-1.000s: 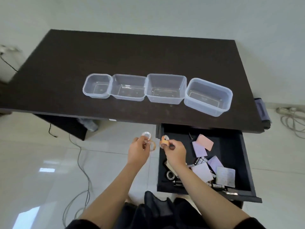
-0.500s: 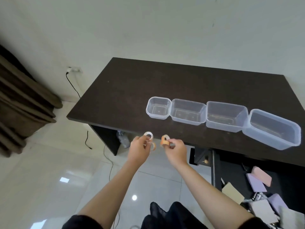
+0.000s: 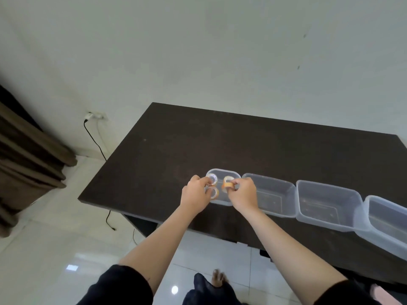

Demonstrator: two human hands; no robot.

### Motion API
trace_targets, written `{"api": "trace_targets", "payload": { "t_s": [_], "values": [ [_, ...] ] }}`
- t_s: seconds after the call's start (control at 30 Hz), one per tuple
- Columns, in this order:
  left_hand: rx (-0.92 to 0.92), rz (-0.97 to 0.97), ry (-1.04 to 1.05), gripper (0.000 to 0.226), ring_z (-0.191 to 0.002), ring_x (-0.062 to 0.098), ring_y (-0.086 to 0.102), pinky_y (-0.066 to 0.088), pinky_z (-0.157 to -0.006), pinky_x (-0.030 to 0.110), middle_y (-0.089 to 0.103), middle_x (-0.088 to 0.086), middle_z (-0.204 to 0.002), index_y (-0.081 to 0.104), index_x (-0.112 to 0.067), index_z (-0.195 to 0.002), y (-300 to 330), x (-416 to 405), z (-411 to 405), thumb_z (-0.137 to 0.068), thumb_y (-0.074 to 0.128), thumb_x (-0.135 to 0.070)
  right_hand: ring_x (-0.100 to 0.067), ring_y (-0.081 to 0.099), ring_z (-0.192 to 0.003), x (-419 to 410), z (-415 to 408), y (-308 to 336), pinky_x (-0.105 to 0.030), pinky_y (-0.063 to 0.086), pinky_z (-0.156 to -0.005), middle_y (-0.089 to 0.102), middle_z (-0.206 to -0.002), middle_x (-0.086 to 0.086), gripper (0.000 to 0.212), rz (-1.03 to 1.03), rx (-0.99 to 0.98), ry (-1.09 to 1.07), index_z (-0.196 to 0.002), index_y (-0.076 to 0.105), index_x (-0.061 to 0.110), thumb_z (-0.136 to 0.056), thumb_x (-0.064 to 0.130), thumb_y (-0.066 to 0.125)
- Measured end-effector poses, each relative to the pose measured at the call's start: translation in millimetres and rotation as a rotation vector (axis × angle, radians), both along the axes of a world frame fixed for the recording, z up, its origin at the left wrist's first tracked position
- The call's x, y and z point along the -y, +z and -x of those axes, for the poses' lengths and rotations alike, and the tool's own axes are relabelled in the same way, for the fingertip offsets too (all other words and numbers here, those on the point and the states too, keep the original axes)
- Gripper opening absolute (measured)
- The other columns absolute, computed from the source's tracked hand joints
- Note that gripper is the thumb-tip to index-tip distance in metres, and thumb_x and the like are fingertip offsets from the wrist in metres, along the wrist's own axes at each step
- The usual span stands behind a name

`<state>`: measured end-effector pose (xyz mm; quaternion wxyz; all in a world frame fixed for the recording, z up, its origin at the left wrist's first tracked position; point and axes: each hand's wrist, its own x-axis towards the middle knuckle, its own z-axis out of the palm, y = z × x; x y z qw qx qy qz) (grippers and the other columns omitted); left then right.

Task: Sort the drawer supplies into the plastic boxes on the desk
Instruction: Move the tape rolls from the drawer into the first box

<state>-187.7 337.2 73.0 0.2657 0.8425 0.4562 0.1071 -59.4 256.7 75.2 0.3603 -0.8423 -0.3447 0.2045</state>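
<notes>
Two tape rolls (image 3: pixel 212 186) pinched in left hand (image 3: pixel 195 194), one orange roll (image 3: pixel 228 184) in right hand (image 3: pixel 243 193); lower into centre-frame smallest box (image 3: pixel 222 172) before releasing.

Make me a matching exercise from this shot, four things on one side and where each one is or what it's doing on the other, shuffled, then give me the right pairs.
Things
1. left hand
2. right hand
3. smallest plastic box
4. black cable

Places or states
A. left end of the row on the desk
B. runs down from the wall socket
C. holds two clear tape rolls
D. pinches orange tape rolls

Pairs: 1-C, 2-D, 3-A, 4-B
</notes>
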Motion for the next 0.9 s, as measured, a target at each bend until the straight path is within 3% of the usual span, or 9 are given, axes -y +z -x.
{"api": "trace_targets", "payload": {
  "t_s": [0.1, 0.17, 0.33, 0.4, 0.63, 0.9],
  "values": [
    [-0.101, -0.019, -0.047, 0.028, -0.089, 0.021, 0.059, 0.041, -0.087, 0.032, 0.051, 0.000, -0.108, 0.060, -0.031, -0.116, -6, -20, -15, -0.089, 0.053, -0.028, -0.025, 0.056, -0.096, -21, -13, -3, -0.025, 0.040, -0.076, 0.050, -0.101, -0.008, 0.011, 0.078, 0.024, 0.037, -0.091, 0.072, 0.011, -0.084, 0.011, 0.063],
    [-0.143, -0.020, -0.075, 0.030, -0.092, 0.021, 0.058, 0.038, -0.087, 0.031, 0.051, -0.001, -0.111, 0.061, -0.033, -0.118, -12, -30, -23, -0.090, 0.052, -0.028, -0.021, 0.056, -0.092, -30, -19, -1, -0.025, 0.042, -0.074, 0.054, -0.107, -0.008, 0.015, 0.145, 0.014, 0.057, -0.098, 0.071, 0.011, -0.084, 0.011, 0.064],
    [-0.139, -0.032, -0.108, 0.036, -0.098, 0.020, 0.059, 0.040, -0.090, 0.035, 0.053, -0.001, -0.115, 0.058, -0.032, -0.125, -21, -40, -33, -0.090, 0.051, -0.026, -0.019, 0.058, -0.097, -39, -28, -4, -0.027, 0.047, -0.076, 0.063, -0.106, -0.003, 0.030, 0.195, -0.022, 0.111, -0.105, 0.070, 0.011, -0.077, 0.004, 0.068],
    [-0.103, -0.037, -0.088, 0.037, -0.097, 0.020, 0.059, 0.041, -0.089, 0.034, 0.055, -0.002, -0.114, 0.057, -0.030, -0.125, -23, -40, -32, -0.089, 0.052, -0.026, -0.020, 0.059, -0.103, -40, -27, -9, -0.028, 0.050, -0.078, 0.064, -0.114, -0.003, 0.036, 0.180, -0.030, 0.078, -0.108, 0.069, 0.016, -0.075, 0.002, 0.066],
    [0.024, -0.091, -0.042, 0.027, -0.083, 0.016, 0.059, 0.046, -0.079, 0.031, 0.058, -0.003, -0.103, 0.062, -0.022, -0.113, -19, -20, -15, -0.088, 0.053, -0.024, -0.017, 0.063, -0.094, -21, -18, -11, -0.030, 0.055, -0.077, 0.065, -0.105, -0.002, 0.027, 0.023, -0.027, -0.019, -0.105, 0.069, 0.016, -0.080, 0.005, 0.068],
    [0.135, -0.075, 0.000, 0.020, -0.080, 0.017, 0.062, 0.052, -0.076, 0.036, 0.058, -0.003, -0.096, 0.065, -0.019, -0.104, -14, 53, 27, -0.086, 0.056, -0.021, -0.014, 0.060, -0.079, 47, 22, -10, -0.020, 0.046, -0.073, 0.066, -0.095, -0.005, 0.020, -0.151, 0.014, -0.003, -0.094, 0.070, 0.010, -0.079, -0.001, 0.062]
  ]
}}
